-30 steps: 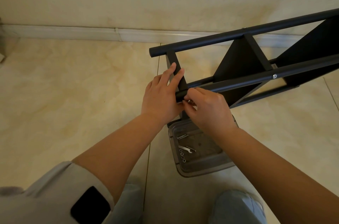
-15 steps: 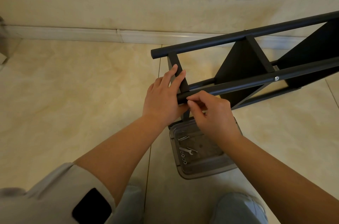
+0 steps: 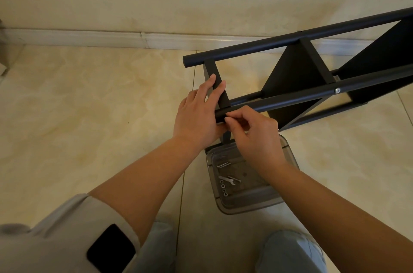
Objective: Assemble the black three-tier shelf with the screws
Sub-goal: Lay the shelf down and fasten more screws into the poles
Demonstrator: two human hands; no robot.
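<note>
The left hand [image 3: 196, 114] is bracing the black shelf frame [image 3: 290, 102], fingers straight along its crossbar; the right hand [image 3: 252, 131] is pinching something small, likely a screw, at the tube end. Stiff, light metal, best held near the joints.

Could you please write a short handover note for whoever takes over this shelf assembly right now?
Left hand: fingers straight along the end crossbar of the black metal three-tier shelf, which lies on its side.
Right hand: fingertips pinched at the near pole's end; whatever it holds is hidden.
Clear plastic tray on the floor holds spare silver screws, a small wrench and washers.
Done: one screw seated mid-pole.
Left: this end joint, then tightening.
</note>
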